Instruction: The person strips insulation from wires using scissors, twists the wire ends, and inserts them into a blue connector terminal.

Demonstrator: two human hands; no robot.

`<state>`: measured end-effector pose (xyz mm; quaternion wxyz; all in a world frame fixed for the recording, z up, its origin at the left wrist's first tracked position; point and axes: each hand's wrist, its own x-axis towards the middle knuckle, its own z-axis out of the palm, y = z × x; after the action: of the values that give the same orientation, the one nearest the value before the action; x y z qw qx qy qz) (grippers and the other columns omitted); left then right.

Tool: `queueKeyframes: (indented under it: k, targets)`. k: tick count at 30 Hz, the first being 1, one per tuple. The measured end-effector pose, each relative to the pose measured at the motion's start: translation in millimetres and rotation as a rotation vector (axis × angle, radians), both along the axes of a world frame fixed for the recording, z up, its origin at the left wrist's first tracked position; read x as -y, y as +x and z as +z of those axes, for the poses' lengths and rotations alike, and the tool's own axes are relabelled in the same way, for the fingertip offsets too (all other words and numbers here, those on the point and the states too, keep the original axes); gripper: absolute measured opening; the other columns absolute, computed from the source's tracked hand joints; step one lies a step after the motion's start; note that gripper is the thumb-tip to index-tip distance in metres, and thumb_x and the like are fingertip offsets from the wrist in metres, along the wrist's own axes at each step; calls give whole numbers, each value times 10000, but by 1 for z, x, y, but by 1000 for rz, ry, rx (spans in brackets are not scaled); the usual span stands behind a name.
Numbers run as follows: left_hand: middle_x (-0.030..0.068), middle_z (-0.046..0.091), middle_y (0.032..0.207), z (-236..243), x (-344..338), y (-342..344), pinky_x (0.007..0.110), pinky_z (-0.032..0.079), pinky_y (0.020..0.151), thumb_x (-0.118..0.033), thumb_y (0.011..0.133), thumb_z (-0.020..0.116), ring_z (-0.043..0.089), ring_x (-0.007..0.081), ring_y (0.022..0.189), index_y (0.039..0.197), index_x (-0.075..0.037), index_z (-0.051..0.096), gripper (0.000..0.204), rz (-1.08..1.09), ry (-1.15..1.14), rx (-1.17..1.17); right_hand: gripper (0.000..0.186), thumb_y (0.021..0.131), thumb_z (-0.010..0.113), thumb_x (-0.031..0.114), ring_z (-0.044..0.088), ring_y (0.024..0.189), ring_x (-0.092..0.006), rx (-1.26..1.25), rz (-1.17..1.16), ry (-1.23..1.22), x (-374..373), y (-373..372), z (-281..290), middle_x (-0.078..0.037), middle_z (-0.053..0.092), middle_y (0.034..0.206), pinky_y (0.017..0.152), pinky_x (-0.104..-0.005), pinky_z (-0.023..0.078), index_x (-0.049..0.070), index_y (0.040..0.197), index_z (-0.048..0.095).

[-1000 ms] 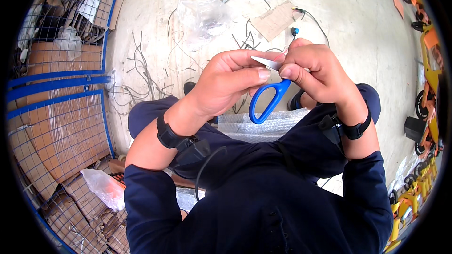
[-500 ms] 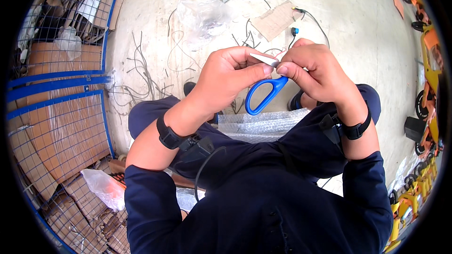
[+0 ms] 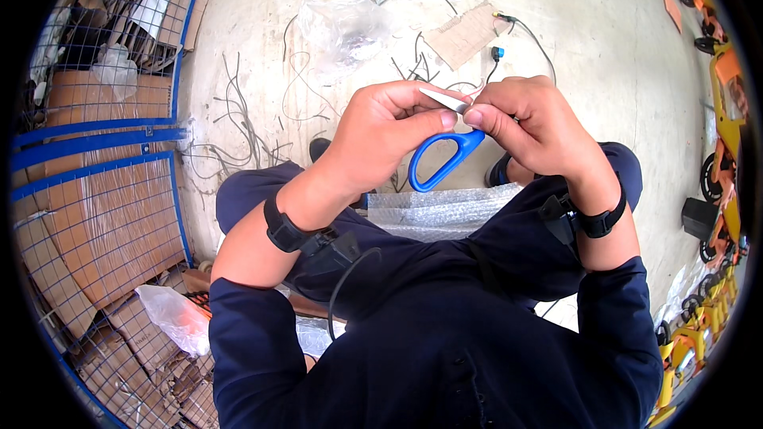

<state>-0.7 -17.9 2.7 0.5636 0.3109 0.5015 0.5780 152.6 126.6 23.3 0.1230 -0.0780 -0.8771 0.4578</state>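
A pair of scissors (image 3: 447, 160) with blue handles is between my hands, its pale blades pointing up and left. My right hand (image 3: 528, 115) is closed around the scissors near the pivot, thumb pressed against the metal. My left hand (image 3: 389, 123) is pinched at the blades, its thumb and forefinger touching them; what lies between those fingertips is hidden. A dark cable with a blue-ended connector (image 3: 498, 54) runs down to my fingers, where thin pale and reddish wires show. The cable's end is hidden by my hands.
Dark cable offcuts (image 3: 238, 115) lie on the floor to the left. Ahead are a clear plastic bag (image 3: 342, 32) and a cardboard piece (image 3: 465, 36). Bubble wrap (image 3: 437, 210) lies between my legs. A blue mesh cage (image 3: 99, 135) stands left; yellow wheeled frames (image 3: 727, 95) line the right.
The scissors' blue handle has swung slightly left and up. My right hand has shifted a little left and down; my left hand stays nearly still.
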Motion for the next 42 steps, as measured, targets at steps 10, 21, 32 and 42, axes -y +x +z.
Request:
queueKeyframes:
  k: [10, 21, 32, 42]
  targets:
    - [190, 648, 1064, 5, 4, -4, 293, 561, 806, 59, 860, 550, 661, 202, 934, 1110, 72, 590, 253, -48, -21, 98, 235, 891, 611, 200, 516, 543, -244, -85, 41, -22, 0, 0, 0, -102, 544, 580, 520, -327, 405, 8, 757, 635]
    - [153, 660, 1041, -1, 4, 0, 236, 548, 773, 2, 882, 566, 655, 138, 877, 1157, 63, 579, 281, -60, 50, 164, 254, 898, 606, 216, 510, 524, -263, -88, 41, -37, -7, 2, -3, -112, 550, 584, 521, -324, 409, 12, 748, 629]
    - [143, 670, 1005, -2, 2, 1, 245, 546, 784, -9, 876, 600, 653, 132, 871, 1148, 59, 597, 281, -43, 32, 157, 146, 864, 616, 150, 562, 591, -268, -93, 80, 146, -7, 1, -4, -80, 597, 630, 617, -344, 448, 38, 776, 648]
    - [113, 661, 980, 7, 3, 0, 242, 519, 756, -40, 905, 576, 628, 109, 833, 1105, 81, 596, 235, -23, 22, 16, 164, 877, 619, 175, 539, 536, -257, -147, -111, 108, -21, 5, 0, -91, 562, 585, 544, -325, 428, 55, 776, 667]
